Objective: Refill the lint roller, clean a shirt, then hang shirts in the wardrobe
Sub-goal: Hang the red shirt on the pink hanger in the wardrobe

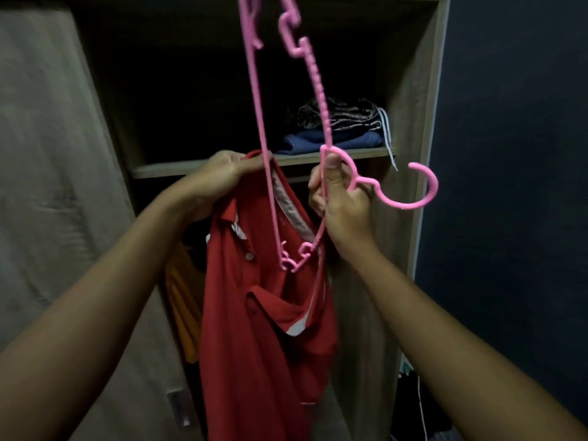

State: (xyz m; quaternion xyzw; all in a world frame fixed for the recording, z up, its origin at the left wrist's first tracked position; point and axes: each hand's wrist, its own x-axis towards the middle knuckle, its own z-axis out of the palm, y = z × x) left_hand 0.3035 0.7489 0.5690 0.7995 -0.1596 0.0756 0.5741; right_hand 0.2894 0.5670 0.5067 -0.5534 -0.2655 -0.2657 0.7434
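Figure: in front of the open wardrobe (410, 90) we see the left hand (219, 173) pinching the top edge of the red shirt (264, 329) between thumb and curled fingers, so that the shirt hangs below the shelf (197, 168). The right hand (343, 202) has its fingers curled round the pink hanger (324, 122) just beside its hook, thumb pressed against the plastic. The hanger stands on end, its lower tip inside the shirt's neck opening, with folded clothes (337, 138) on the shelf behind.

Left hand (219, 179), right hand (345, 205): both curled.
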